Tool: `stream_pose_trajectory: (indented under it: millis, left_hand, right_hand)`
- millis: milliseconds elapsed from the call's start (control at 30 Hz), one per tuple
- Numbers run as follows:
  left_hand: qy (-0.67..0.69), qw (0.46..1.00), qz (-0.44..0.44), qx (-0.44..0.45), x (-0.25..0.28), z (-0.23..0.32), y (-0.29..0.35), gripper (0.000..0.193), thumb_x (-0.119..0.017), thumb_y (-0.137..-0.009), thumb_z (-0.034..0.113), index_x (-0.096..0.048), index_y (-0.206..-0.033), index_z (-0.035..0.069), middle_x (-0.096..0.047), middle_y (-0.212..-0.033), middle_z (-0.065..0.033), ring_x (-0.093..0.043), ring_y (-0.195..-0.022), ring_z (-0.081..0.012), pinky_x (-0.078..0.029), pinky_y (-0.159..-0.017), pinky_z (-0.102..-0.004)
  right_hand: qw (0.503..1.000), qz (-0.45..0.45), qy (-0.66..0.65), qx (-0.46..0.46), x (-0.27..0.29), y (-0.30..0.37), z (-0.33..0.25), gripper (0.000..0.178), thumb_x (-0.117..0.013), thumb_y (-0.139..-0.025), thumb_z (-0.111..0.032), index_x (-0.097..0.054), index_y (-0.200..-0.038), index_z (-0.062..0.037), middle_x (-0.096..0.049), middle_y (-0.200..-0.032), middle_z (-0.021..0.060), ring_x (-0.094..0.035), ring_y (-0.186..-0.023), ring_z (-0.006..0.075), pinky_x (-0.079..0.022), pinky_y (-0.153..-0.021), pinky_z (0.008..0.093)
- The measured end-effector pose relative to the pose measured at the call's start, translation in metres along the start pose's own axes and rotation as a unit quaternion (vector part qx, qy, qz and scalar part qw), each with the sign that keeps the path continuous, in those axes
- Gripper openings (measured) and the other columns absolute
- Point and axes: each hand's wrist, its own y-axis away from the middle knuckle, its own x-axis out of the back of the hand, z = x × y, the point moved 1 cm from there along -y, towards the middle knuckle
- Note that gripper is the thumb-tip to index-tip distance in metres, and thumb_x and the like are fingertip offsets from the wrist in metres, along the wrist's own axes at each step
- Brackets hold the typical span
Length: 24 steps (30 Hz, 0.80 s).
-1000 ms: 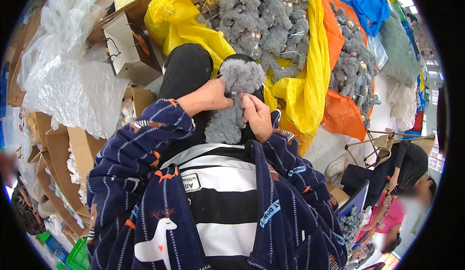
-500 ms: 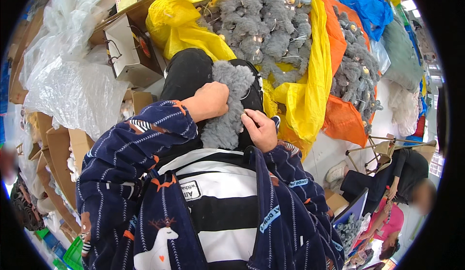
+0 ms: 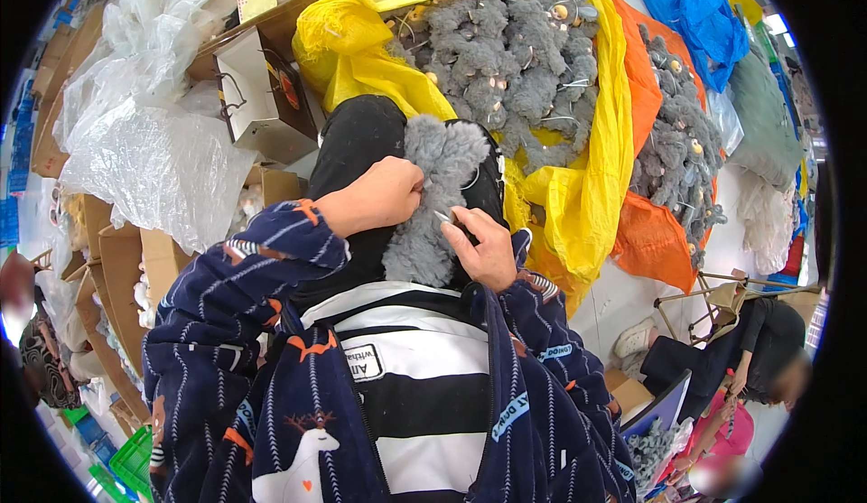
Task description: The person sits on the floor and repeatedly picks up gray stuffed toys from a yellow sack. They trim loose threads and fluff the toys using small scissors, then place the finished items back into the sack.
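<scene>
A grey fluffy plush piece (image 3: pixel 423 255) lies lengthwise across my lap, over the black trousers. My left hand (image 3: pixel 384 194) is closed, pinching the plush near its middle on the left side. From the right, my right hand (image 3: pixel 483 246) comes close to the plush with thumb and forefinger pressed together. A small whitish pointed tip (image 3: pixel 442 217) sticks out between those fingers, against the fur; its kind is too small to make out. The two hands are a short way apart. Part of the plush is hidden under my left fingers.
Just beyond my knees, a yellow sack (image 3: pixel 596 223) holds many grey plush pieces (image 3: pixel 506 60). An orange sack (image 3: pixel 646 246) with more stands to its right. Cardboard boxes (image 3: pixel 122 273) and clear plastic sheeting (image 3: pixel 149 169) lie left. A seated person (image 3: pixel 722 349) is at the lower right.
My right hand has turned and moved in toward the left hand, and the whitish tip now shows between its fingers. My left hand stays on the plush. The whole view has shifted slightly.
</scene>
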Motion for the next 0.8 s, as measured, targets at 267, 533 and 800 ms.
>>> stream_pose_trajectory:
  millis: [267, 533, 800]
  left_hand:
    - [0.266, 0.960, 0.036, 0.074, 0.000, 0.018, 0.026, 0.011, -0.054, -0.081, 0.004, -0.057, -0.080, -0.007, -0.059, -0.059, -0.0085, -0.062, -0.057, -0.0122, -0.048, -0.052, -0.0253]
    - [0.324, 0.941, 0.020, 0.093, -0.013, 0.020, 0.023, 0.013, -0.054, -0.083, 0.005, -0.056, -0.082, -0.007, -0.059, -0.064, -0.0071, -0.061, -0.058, -0.0118, -0.049, -0.051, -0.0233]
    - [0.336, 0.936, 0.026, 0.105, -0.015, 0.017, 0.022, 0.014, -0.054, -0.083, 0.006, -0.056, -0.081, -0.007, -0.059, -0.062, -0.0069, -0.061, -0.056, -0.0118, -0.048, -0.050, -0.0230]
  right_hand:
    - [0.987, -0.030, -0.129, -0.092, 0.007, 0.003, 0.014, 0.023, -0.058, -0.084, -0.014, -0.057, -0.099, 0.0036, -0.058, -0.085, 0.0126, -0.057, -0.077, 0.0204, -0.044, -0.070, 0.0268]
    - [0.983, 0.029, 0.175, 0.048, 0.009, 0.002, -0.025, 0.016, -0.061, -0.079, -0.013, -0.060, -0.092, -0.0027, -0.056, -0.070, 0.0096, -0.056, -0.058, 0.0236, -0.043, -0.052, 0.0293]
    - [0.939, 0.041, 0.339, 0.039, 0.003, -0.004, -0.039, 0.015, -0.062, -0.077, -0.019, -0.059, -0.086, -0.0084, -0.055, -0.069, 0.0061, -0.058, -0.061, 0.0236, -0.043, -0.049, 0.0330]
